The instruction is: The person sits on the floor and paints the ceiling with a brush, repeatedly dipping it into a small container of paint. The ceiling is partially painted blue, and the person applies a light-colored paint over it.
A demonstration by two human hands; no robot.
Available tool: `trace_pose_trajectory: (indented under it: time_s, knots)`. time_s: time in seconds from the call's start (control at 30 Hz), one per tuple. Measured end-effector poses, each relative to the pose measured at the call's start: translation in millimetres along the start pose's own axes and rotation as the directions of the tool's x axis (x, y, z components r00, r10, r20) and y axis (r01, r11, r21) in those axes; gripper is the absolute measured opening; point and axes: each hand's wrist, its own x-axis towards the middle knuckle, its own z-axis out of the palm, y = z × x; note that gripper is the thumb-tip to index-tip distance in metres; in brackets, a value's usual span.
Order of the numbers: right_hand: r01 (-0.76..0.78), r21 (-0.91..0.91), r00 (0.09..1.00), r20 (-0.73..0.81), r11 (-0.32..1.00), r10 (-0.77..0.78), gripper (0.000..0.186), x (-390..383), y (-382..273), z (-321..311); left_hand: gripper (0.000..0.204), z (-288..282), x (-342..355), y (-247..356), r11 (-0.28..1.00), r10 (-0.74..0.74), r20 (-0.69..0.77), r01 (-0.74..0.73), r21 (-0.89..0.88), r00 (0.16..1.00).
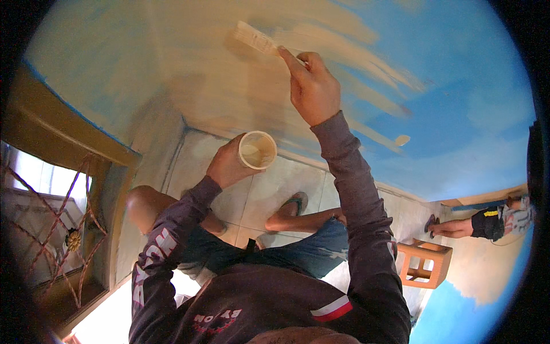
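My right hand (314, 86) grips the handle of a flat paintbrush (255, 39), its pale bristles against the upper part of the wall (200, 69), where beige paint streaks run over sky blue. My left hand (226, 160) is closed around a white plastic cup (258, 150) with pale cream paint inside, held below the brush and above the tiled floor.
A window with a twisted metal grille (71, 235) is at left. My sandalled feet (292, 207) stand on pale tiles (309, 178) along the wall base. At right are an orange stool (424, 266) and another person (487, 223) in dark shorts, standing by a painted wall.
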Motion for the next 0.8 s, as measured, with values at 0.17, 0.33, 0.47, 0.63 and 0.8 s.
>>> trace_pose_trajectory:
  time_s: [0.17,0.33,0.47,0.63,0.8]
  knots:
    - [0.033,-0.040,0.999,0.022,0.999,-0.032,0.051,19.4,-8.8,20.8,0.074,1.3,-0.3,-3.0,0.998,0.058,-0.005,-0.058,-0.020,0.998]
    - [-0.020,-0.181,1.000,0.013,0.983,0.023,0.047,14.4,2.5,18.5,0.074,-0.1,-0.9,-3.9,0.998,0.059,-0.020,-0.059,0.002,0.998]
    - [-0.070,-0.230,0.997,0.024,0.971,0.077,0.048,-10.9,20.1,-11.4,0.075,0.6,-0.2,-5.0,0.999,0.047,-0.016,-0.047,0.008,0.999]
    - [-0.146,-0.324,0.986,0.032,0.935,0.165,0.049,-56.9,63.1,-69.1,0.073,-1.1,-0.9,4.1,1.000,-0.010,0.010,0.010,0.012,1.000]
    - [-0.218,-0.410,0.974,-0.029,0.886,0.227,0.053,-114.9,115.7,-131.3,0.071,-2.9,-3.9,-4.7,0.999,-0.029,-0.005,0.029,0.039,1.000]
